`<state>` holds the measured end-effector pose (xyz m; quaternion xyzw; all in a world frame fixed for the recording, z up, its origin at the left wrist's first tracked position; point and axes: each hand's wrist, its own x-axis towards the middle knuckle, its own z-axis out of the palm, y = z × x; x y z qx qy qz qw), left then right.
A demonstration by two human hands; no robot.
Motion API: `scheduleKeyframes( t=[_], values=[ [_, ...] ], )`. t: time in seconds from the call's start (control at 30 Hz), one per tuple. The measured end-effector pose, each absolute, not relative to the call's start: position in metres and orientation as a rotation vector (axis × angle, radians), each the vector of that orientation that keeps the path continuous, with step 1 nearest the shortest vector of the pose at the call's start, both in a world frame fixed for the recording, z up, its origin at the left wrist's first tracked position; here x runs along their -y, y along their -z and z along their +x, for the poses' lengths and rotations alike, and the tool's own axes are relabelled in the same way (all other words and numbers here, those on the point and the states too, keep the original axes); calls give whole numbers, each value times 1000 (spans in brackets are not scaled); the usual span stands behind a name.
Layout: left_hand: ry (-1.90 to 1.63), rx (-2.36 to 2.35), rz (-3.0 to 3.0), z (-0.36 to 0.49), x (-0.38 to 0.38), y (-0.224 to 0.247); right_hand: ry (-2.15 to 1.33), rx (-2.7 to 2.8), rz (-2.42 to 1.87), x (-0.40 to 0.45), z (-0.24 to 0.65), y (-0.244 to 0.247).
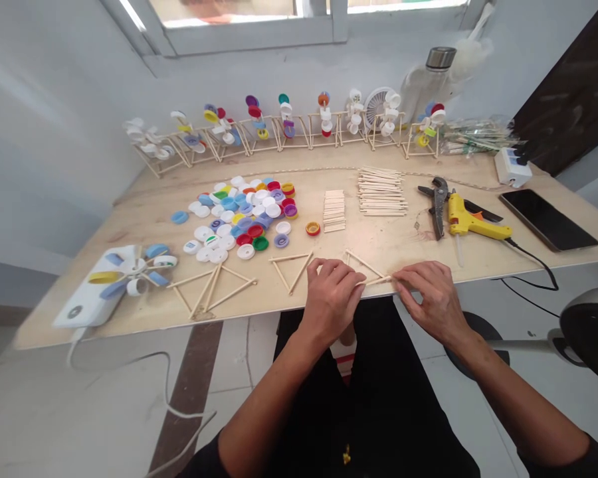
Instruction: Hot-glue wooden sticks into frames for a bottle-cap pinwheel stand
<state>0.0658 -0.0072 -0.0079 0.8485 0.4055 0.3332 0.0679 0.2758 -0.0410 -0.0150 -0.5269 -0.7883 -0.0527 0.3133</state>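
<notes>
At the table's front edge, a thin wooden stick [377,281] runs between my two hands. My left hand [333,292] is closed at the stick's left end, its fingers bent over a small triangle of sticks [366,263]. The stick's right end is pinched by my right hand [426,292], by the triangle's right corner. Whether the stick is joined to the triangle, I cannot tell. Left of my left hand lies another stick triangle [290,272]. Farther left, more joined stick triangles [214,287] lie near the edge.
Bottle caps [244,212] are heaped left of centre. Bundles of short sticks [334,211] and longer sticks [383,192] lie midway. Pliers [439,206], a yellow glue gun [478,222] and a phone [548,219] are at right. Cap pinwheels on stick stands [259,129] line the wall.
</notes>
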Motion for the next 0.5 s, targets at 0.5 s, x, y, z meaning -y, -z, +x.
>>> scheduleKeyframes(
  t=[0.5],
  values=[
    [-549,-1015,2971,96,-33,1,64,2045,-1373,32,277,23]
  ],
)
